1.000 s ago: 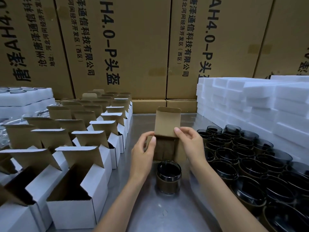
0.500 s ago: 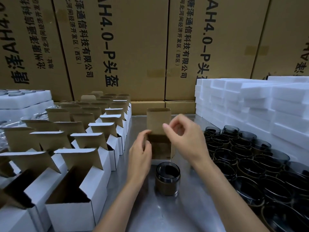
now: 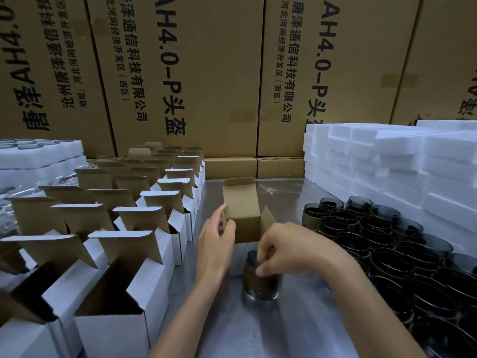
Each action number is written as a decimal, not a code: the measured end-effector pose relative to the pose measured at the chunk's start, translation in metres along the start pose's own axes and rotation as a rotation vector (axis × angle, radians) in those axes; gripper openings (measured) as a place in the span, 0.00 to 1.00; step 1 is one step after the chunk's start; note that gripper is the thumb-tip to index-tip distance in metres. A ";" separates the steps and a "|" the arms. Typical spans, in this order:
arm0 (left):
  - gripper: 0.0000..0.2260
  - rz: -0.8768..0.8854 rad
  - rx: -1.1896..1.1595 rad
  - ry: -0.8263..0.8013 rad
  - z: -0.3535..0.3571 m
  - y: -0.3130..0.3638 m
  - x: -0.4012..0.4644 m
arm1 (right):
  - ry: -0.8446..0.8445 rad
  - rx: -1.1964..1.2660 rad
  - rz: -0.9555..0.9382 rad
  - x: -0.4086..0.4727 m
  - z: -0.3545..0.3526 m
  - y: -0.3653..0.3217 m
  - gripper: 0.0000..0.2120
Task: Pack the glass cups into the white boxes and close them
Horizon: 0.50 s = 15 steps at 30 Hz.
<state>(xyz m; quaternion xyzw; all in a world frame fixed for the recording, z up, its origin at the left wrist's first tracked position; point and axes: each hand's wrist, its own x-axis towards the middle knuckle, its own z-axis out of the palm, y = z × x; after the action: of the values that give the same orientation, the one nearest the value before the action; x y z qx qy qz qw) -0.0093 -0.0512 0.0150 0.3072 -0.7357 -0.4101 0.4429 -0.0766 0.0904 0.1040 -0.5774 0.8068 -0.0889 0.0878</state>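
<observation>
Packing warehouse: stacked shipping cartons [image 3: 211, 73], foam [image 3: 387, 156].

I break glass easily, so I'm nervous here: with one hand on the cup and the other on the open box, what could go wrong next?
The right hand grips the cup by its rim only, so it could slip on the lift. The left hand pinches just one side flap of the box, which might tip as the cup goes in. The packed cups stand close beside the right arm; a wide swing could knock them.
</observation>
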 end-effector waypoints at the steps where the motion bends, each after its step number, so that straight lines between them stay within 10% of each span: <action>1: 0.18 0.005 -0.005 0.001 0.000 -0.002 0.000 | 0.017 0.085 -0.018 -0.002 -0.006 0.003 0.06; 7: 0.25 0.040 -0.112 0.000 0.008 -0.004 -0.006 | 0.519 0.859 -0.111 -0.001 -0.022 0.015 0.04; 15: 0.31 0.013 -0.147 0.017 0.012 -0.003 -0.011 | 0.862 0.152 -0.013 0.034 0.030 0.005 0.07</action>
<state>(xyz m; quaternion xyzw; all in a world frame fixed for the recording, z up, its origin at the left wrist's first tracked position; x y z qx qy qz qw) -0.0151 -0.0402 0.0046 0.2725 -0.7018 -0.4577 0.4729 -0.0845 0.0587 0.0729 -0.4847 0.7571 -0.3816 -0.2151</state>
